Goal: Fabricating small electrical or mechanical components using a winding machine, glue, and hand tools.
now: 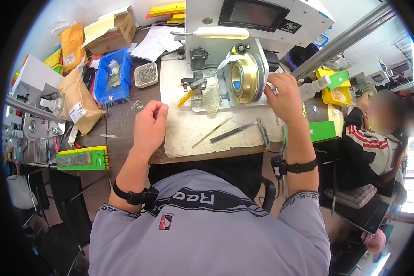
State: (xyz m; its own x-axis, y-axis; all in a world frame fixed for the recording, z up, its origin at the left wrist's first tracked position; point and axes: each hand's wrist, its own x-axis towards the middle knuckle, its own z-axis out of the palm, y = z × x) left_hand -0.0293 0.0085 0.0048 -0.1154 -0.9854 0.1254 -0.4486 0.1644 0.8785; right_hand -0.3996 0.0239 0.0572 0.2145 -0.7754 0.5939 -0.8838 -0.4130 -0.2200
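My left hand (150,125) is curled closed over the bench's near side, by the left edge of a stained pale work sheet. Nothing shows in its fingers. On the right, my right hand (284,97) reaches to the side of a bench machine, fingers bent and fingertips pinched together beside its brass-coloured wheel (244,79). Whatever they grip there is hidden. Left of the wheel are a clamp-like fixture and a yellow-handled tool (186,98). On the sheet in front lie black tweezers (234,132), a thin rod (211,132) and a grey metal hand tool (263,132).
A white tray of small metal parts (146,75) stands beside a blue bin (112,76). Brown paper packages (79,102) are at the left, near a green-and-yellow case (83,158). At the right are a green box (322,131), yellow bins and another person seated.
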